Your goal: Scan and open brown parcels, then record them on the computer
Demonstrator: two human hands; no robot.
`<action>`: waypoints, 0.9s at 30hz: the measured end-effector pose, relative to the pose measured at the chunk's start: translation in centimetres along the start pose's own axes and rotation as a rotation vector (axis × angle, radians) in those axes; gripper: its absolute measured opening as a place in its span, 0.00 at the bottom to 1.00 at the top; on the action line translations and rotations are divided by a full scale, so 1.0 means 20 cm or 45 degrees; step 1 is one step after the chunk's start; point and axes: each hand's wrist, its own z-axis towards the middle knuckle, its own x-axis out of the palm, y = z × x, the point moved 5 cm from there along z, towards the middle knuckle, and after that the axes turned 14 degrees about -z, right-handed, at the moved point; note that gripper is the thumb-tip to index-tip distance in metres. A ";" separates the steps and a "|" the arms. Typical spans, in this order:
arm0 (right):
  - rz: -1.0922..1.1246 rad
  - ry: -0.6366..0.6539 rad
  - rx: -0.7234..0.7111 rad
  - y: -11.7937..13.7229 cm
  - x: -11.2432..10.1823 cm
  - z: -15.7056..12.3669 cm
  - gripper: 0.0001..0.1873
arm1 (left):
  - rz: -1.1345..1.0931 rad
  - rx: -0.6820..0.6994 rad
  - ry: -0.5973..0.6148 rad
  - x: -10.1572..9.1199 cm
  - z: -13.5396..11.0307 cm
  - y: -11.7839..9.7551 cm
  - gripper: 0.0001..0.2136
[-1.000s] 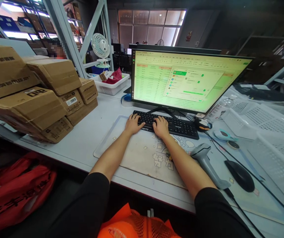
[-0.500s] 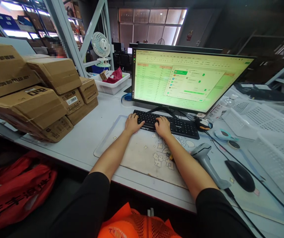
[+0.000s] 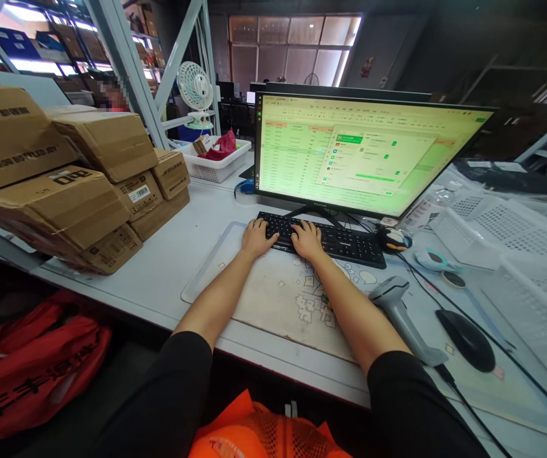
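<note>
Both of my hands rest on a black keyboard (image 3: 354, 247) that lies at the far edge of a pale printed desk mat (image 3: 268, 305). My left hand (image 3: 256, 238) is over the keyboard's left end, fingers spread on the keys and thumb out to the side. Close by on its right, my right hand (image 3: 307, 240) has its fingers spread over the middle keys. Neither hand holds anything. Behind the keyboard stands a lit monitor (image 3: 292, 165) with a spreadsheet and a chat window on it.
Stacked cardboard boxes (image 3: 63, 207) stand at the left. Right of my forearm lie a grey barcode scanner (image 3: 407, 321) and a black mouse (image 3: 467, 340), both near cables. White plastic baskets (image 3: 526, 229) are at the far right. Behind, a white basket (image 3: 216, 166) sits near a small fan (image 3: 194, 87).
My right hand has shifted slightly left along the keys, nearer my left hand, and its fingers have spread more. My left hand stays nearly where it was.
</note>
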 end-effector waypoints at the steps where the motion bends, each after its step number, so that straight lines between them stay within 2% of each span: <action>1: -0.003 0.008 -0.004 0.01 0.00 0.01 0.28 | 0.000 0.001 0.002 0.00 0.00 0.00 0.22; 7: -0.031 -0.035 0.064 -0.07 -0.03 -0.01 0.29 | 0.001 -0.005 0.008 0.00 0.00 -0.01 0.22; 10: -0.033 -0.036 0.081 -0.10 -0.03 -0.03 0.29 | 0.011 0.045 0.023 0.01 -0.01 -0.04 0.25; 14: -0.014 -0.059 0.083 -0.11 -0.03 -0.04 0.30 | 0.028 0.139 0.094 0.03 -0.03 -0.08 0.26; 20: 0.017 -0.092 0.094 -0.13 -0.04 -0.06 0.30 | 0.049 0.140 0.151 0.04 -0.04 -0.08 0.25; 23: 0.024 -0.100 0.092 -0.15 -0.05 -0.07 0.29 | 0.033 0.111 0.078 0.02 -0.03 -0.06 0.26; 27: 0.024 -0.083 0.087 -0.15 -0.06 -0.07 0.30 | 0.042 -0.011 -0.031 -0.01 -0.02 -0.01 0.23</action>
